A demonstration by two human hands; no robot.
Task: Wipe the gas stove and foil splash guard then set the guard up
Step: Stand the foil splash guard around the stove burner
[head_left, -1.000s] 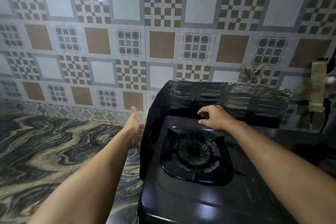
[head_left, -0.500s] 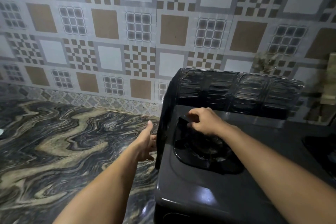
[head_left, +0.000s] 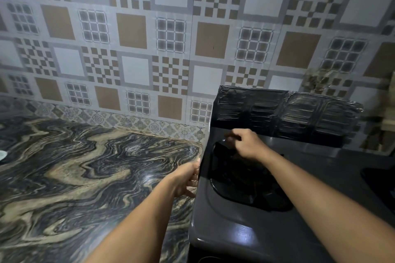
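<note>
guard: foil splash guard (head_left: pixel 286 113) stands upright along the back edge of the gas stove (head_left: pixel 245 226), its left wing folded forward down the stove's left side
stove: sits on the marbled table (head_left: pixel 74 166), against the tiled wall (head_left: pixel 171 38)
left grip: left hand (head_left: pixel 186 177) is at the stove's left edge, fingers curled at the guard's side wing; looks like a pinch on the foil edge, contact partly hidden
right grip: right hand (head_left: pixel 245 145) is over the back-left part of the near burner (head_left: pixel 245 179), fingers bent down near the guard's base; whether it holds anything I cannot tell, blurred
risk 1: thin foil may crease or tear if the left hand pulls the wing too hard
risk 2: guard may tip forward onto the burner if the wing is not squared against the stove's side
risk 3: right hand could knock the burner's pan support out of seat
risk 4: no cloth visible, so wiping state is unknown
count hands: 2
count stoves: 1
count guards: 1, several embossed panels
count burners: 1 clear, a second partly in view at the stove's right end
</note>
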